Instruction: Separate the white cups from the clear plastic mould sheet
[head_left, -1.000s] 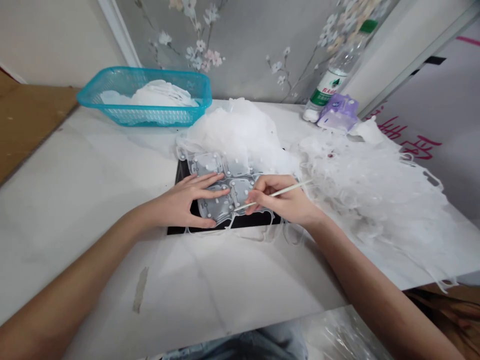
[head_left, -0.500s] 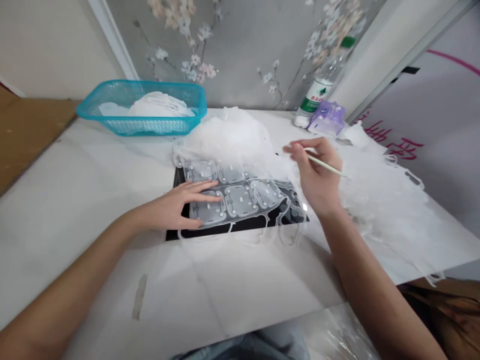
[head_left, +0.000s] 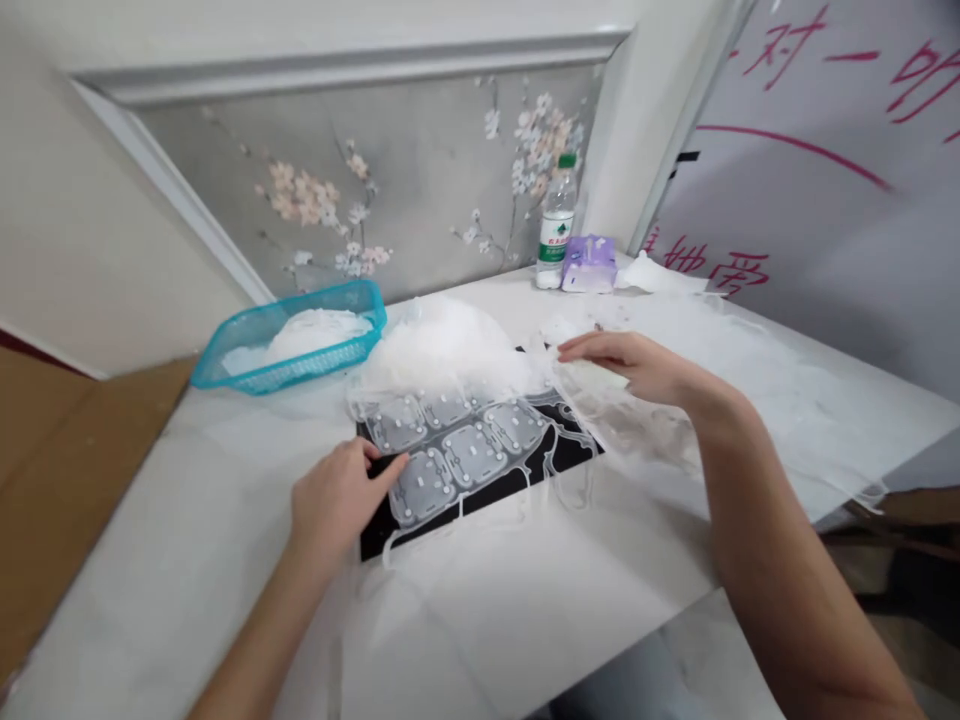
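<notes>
L hand (head_left: 334,497) is curling in from its earlier spread, thumb touching translucent sheet (head_left: 474,452), clamping unclear; R hand (head_left: 637,368) is extending nr white pile (head_left: 795,410), fingers (head_left: 592,344) together, can't tell re: grip.

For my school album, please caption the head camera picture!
Left hand touching translucent molded sheet over black mat, turquoise plastic basket behind.

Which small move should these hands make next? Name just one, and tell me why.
Probably bring the right hand across to the near-left panel of the translucent sheet. The left hand has its thumb at that panel, which may steady it; thin strips trail from the sheet's near edge, while the right hand is off by the translucent heap.
</notes>
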